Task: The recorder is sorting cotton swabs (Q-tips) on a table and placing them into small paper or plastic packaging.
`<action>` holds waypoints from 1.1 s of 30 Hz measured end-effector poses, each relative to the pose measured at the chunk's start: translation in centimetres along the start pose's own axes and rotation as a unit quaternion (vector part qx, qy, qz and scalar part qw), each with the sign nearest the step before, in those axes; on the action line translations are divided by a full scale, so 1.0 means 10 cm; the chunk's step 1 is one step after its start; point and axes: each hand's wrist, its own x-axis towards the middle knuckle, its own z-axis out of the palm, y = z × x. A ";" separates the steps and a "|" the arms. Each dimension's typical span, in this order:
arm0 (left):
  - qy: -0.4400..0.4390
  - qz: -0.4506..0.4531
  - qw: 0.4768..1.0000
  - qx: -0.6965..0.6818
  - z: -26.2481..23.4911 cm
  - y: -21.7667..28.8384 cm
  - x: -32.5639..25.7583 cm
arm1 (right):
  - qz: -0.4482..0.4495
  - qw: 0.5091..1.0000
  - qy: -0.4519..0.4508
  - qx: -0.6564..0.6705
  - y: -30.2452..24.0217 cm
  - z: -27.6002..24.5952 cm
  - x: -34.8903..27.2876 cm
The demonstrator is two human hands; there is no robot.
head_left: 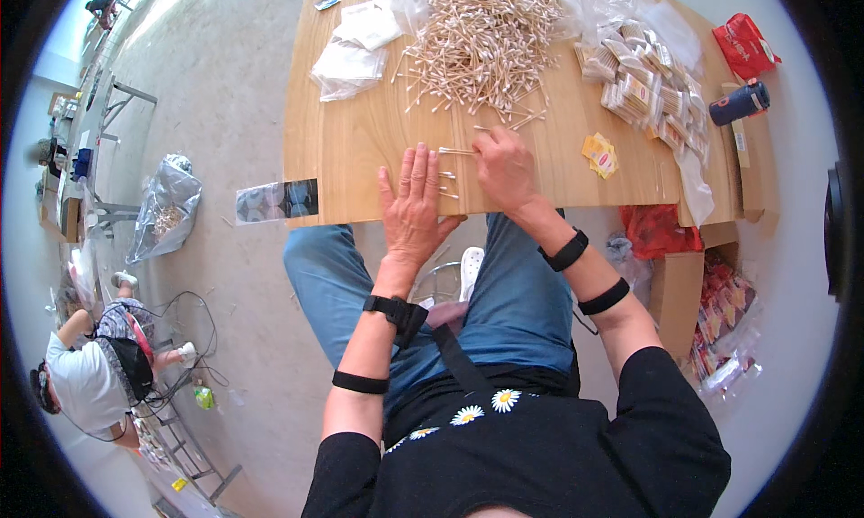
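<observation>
While flat, left hand [412,207] straight-fingered, right hand [504,169] with fingers curled at cotton swabs [457,151], grip unclear

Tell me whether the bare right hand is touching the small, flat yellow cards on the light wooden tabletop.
Apart: the head view shows bare tabletop between the right hand and the yellow cards, which lie to its right.

Swabs [447,194], several: slim, pale-stemmed, white-tipped; lay flat, partly under the left hand [411,214], tips protruding rightward. Another pale stem spanned the gap to the curled right hand [506,170]. Heap [490,41] of same: large, loose, crisscrossed; sat farther back on the counter [346,149], strays fringing its near edge.
</observation>
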 end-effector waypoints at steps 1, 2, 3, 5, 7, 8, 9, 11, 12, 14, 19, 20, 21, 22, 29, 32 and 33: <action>0.006 0.001 1.000 -0.006 0.00 0.00 0.00 | 0.001 1.000 0.002 0.001 -0.04 0.03 0.01; 0.012 0.002 1.000 -0.013 0.00 0.02 0.01 | 0.000 1.000 -0.003 0.007 -0.09 0.04 0.04; 0.013 0.003 1.000 -0.013 0.00 0.03 0.01 | 0.000 1.000 -0.008 0.011 -0.15 0.05 0.06; 0.008 -0.004 1.000 -0.013 -0.02 0.02 0.00 | -0.032 0.999 -0.011 0.023 -0.29 0.14 0.05; 0.011 0.001 1.000 -0.012 0.00 0.02 -0.01 | -0.063 0.997 -0.014 0.033 -0.31 0.14 0.05; 0.014 0.004 1.000 -0.010 0.01 0.01 -0.01 | -0.032 0.998 -0.031 0.043 -0.27 0.11 0.05; 0.014 0.004 1.000 -0.011 0.02 0.00 -0.01 | -0.001 0.997 -0.047 0.053 -0.22 0.08 0.06; 0.004 0.005 1.000 0.006 0.03 -0.01 -0.01 | 0.024 0.999 -0.011 0.018 0.05 -0.06 0.14; 0.004 0.005 1.000 0.004 0.03 0.00 -0.01 | 0.050 0.998 0.024 -0.018 0.21 -0.14 0.18; 0.000 -0.001 1.000 0.006 0.02 -0.01 -0.01 | 0.043 0.998 0.022 -0.035 0.47 -0.31 0.21; -0.001 0.004 1.000 0.011 -0.02 0.02 0.00 | 0.021 0.999 0.002 -0.025 0.71 -0.31 0.23; -0.003 0.005 1.000 0.015 -0.02 0.02 0.00 | 0.009 1.000 0.002 -0.021 0.71 -0.29 0.25; -0.003 0.005 1.000 0.016 -0.02 0.02 0.00 | -0.004 1.000 0.003 -0.017 0.71 -0.26 0.27; -0.001 0.006 1.000 0.011 -0.02 0.02 0.00 | -0.003 1.000 0.003 -0.016 0.71 -0.24 0.29; -0.004 0.003 1.000 0.009 -0.02 0.02 -0.01 | 0.002 1.000 0.019 0.005 0.57 -0.40 0.35; -0.005 -0.001 1.000 0.019 -0.02 0.02 0.00 | -0.005 1.000 -0.001 0.008 0.44 -0.42 0.19; -0.005 -0.001 1.000 0.018 -0.01 0.02 0.00 | -0.015 1.000 -0.014 0.003 0.40 -0.42 0.12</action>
